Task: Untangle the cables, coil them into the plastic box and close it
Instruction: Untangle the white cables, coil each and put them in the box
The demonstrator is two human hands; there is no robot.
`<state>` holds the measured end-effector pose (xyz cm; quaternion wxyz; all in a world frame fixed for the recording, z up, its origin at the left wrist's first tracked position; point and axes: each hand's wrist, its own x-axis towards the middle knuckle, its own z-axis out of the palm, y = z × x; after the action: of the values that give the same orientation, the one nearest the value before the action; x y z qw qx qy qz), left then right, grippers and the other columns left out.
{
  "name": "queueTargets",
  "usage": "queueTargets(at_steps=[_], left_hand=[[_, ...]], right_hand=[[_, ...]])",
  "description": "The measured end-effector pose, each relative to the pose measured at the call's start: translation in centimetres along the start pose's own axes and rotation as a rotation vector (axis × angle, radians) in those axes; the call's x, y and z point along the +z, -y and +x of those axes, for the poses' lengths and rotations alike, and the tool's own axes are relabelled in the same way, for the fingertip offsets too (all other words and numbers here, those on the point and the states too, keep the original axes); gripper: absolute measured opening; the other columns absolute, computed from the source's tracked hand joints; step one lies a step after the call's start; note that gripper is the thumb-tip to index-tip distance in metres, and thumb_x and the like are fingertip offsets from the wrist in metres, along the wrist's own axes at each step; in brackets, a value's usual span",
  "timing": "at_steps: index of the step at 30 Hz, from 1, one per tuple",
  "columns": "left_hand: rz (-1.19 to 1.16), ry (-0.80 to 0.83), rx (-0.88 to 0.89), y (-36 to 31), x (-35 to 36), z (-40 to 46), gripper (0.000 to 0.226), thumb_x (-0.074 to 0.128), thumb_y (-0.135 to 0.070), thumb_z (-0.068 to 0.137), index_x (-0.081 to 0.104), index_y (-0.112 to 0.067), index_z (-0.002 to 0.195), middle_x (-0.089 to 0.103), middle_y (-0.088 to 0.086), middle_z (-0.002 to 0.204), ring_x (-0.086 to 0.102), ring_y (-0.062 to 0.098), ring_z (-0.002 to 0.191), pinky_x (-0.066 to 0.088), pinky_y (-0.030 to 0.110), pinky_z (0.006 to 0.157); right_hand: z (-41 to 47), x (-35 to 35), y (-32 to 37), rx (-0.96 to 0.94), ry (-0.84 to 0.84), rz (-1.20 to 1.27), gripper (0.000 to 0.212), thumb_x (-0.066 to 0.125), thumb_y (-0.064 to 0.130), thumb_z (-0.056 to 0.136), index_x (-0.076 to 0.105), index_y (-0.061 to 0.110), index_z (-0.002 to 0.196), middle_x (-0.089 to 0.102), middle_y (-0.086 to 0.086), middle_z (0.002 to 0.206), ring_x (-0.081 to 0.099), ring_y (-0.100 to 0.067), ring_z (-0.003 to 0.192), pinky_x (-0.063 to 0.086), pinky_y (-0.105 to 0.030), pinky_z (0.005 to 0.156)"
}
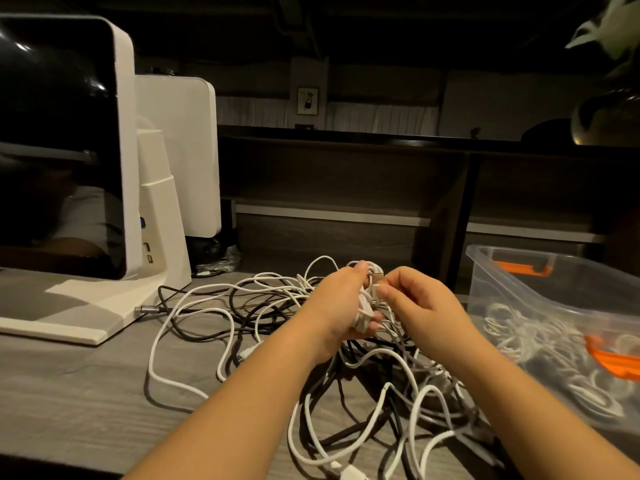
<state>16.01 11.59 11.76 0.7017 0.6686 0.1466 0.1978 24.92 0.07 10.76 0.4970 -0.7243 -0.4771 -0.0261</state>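
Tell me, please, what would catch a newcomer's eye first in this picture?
First the two hands, left hand gripping a coiled white cable and right hand pinching its end, mid-frame above the desk. Beneath them sprawls a tangle of white and black cables over the grey desk. At the right stands the open plastic box, coils already inside.

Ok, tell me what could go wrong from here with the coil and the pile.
1. The left hand grips a white coil whose strands run down into the tangled pile; pulling it away may tighten knots.
2. The right hand only pinches the cable end, so it could slip and the coil loosen.
3. A dark cable runs from the pile toward the monitor's base; dragging the pile might tug it.
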Motion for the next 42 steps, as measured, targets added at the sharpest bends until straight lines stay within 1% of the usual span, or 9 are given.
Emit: queueTargets(at_steps=[2, 7, 13, 18, 21, 24, 28, 33, 42], left_hand=[[0.1, -0.07, 0.021, 0.1, 0.2, 0.1, 0.037, 0.034, -0.046, 0.107, 0.06, -0.021, 0.116, 0.061, 0.007, 0.101, 0.057, 0.016, 0.078, 0.05, 0.027, 0.062], [0.25, -0.119, 0.095, 0.3, -0.1, 0.3, 0.04, 0.028, -0.048, 0.107, 0.054, -0.019, 0.117, 0.059, -0.003, 0.107, 0.057, 0.013, 0.1, 0.048, 0.042, 0.099], [0.265, 0.026, 0.17, 0.1, 0.0, -0.3, 0.025, 0.039, -0.04, 0.106, 0.053, -0.021, 0.114, 0.053, 0.002, 0.097, 0.049, 0.012, 0.08, 0.044, 0.029, 0.07], [0.435, 0.051, 0.18, 0.0, -0.1, -0.3, 0.024, 0.037, -0.035, 0.107, 0.054, -0.017, 0.109, 0.058, 0.008, 0.11, 0.058, 0.021, 0.1, 0.05, 0.046, 0.095], [0.513, 0.081, 0.183, 0.0, -0.3, -0.3, 0.023, 0.035, -0.034, 0.108, 0.053, -0.023, 0.098, 0.057, 0.005, 0.105, 0.056, 0.02, 0.096, 0.049, 0.047, 0.097], [0.469, 0.109, 0.141, 0.2, -0.5, -0.4, 0.031, 0.033, -0.04, 0.108, 0.057, -0.023, 0.115, 0.061, 0.006, 0.116, 0.06, 0.024, 0.11, 0.049, 0.049, 0.102], [0.389, 0.061, 0.14, 0.5, -0.2, -0.2, 0.04, 0.033, -0.038, 0.108, 0.059, -0.012, 0.123, 0.064, 0.011, 0.117, 0.062, 0.026, 0.108, 0.048, 0.046, 0.102], [0.638, 0.006, 0.32, 0.9, 0.0, 0.5, 0.017, 0.045, -0.016, 0.103, 0.062, -0.02, 0.105, 0.058, -0.007, 0.088, 0.053, 0.007, 0.077, 0.043, 0.028, 0.069], [0.907, -0.021, 0.483, 1.5, 0.2, 0.3, 0.021, 0.048, -0.014, 0.102, 0.061, -0.022, 0.115, 0.051, -0.007, 0.111, 0.052, 0.007, 0.096, 0.045, 0.024, 0.087]], right_hand=[[-0.3, 0.2, 0.4, -0.101, -0.011, -0.041, 0.012, 0.061, 0.025, 0.094, 0.062, 0.023, 0.082, 0.058, 0.01, 0.067, 0.05, -0.004, 0.06, 0.042, -0.018, 0.057], [-0.5, 0.8, 0.8, -0.145, -0.019, -0.085, 0.011, 0.061, 0.023, 0.094, 0.063, 0.024, 0.084, 0.061, 0.005, 0.073, 0.054, -0.005, 0.066, 0.045, -0.016, 0.06], [0.0, 0.2, 0.4, 0.043, -0.017, -0.063, 0.014, 0.062, 0.027, 0.094, 0.066, 0.022, 0.081, 0.055, 0.005, 0.062, 0.046, -0.004, 0.055, 0.04, -0.022, 0.057], [-0.2, 0.5, 0.2, 0.062, -0.064, -0.111, 0.014, 0.069, 0.024, 0.089, 0.059, 0.021, 0.08, 0.056, 0.003, 0.069, 0.049, -0.008, 0.062, 0.044, -0.025, 0.059], [-0.4, 0.5, 0.4, 0.05, -0.022, 0.038, 0.027, 0.068, 0.016, 0.089, 0.054, 0.031, 0.106, 0.062, 0.009, 0.097, 0.062, -0.007, 0.08, 0.056, -0.027, 0.069], [-0.4, 0.4, 0.5, 0.055, 0.068, 0.126, 0.036, 0.064, 0.016, 0.092, 0.058, 0.033, 0.123, 0.066, 0.01, 0.107, 0.068, -0.007, 0.088, 0.059, -0.027, 0.069], [-0.1, 0.7, 0.4, 0.172, -0.034, 0.336, 0.023, 0.064, 0.005, 0.091, 0.067, 0.02, 0.109, 0.072, -0.005, 0.097, 0.071, -0.015, 0.08, 0.055, -0.022, 0.062], [0.0, 0.0, 0.3, 0.29, -0.055, 0.438, 0.013, 0.068, 0.003, 0.087, 0.067, 0.008, 0.099, 0.071, -0.013, 0.094, 0.071, -0.019, 0.076, 0.055, -0.022, 0.06], [0.5, -0.7, 0.1, 0.367, -0.004, 0.239, 0.013, 0.072, 0.0, 0.084, 0.065, 0.007, 0.092, 0.071, -0.011, 0.08, 0.068, -0.019, 0.066, 0.058, -0.028, 0.062]])
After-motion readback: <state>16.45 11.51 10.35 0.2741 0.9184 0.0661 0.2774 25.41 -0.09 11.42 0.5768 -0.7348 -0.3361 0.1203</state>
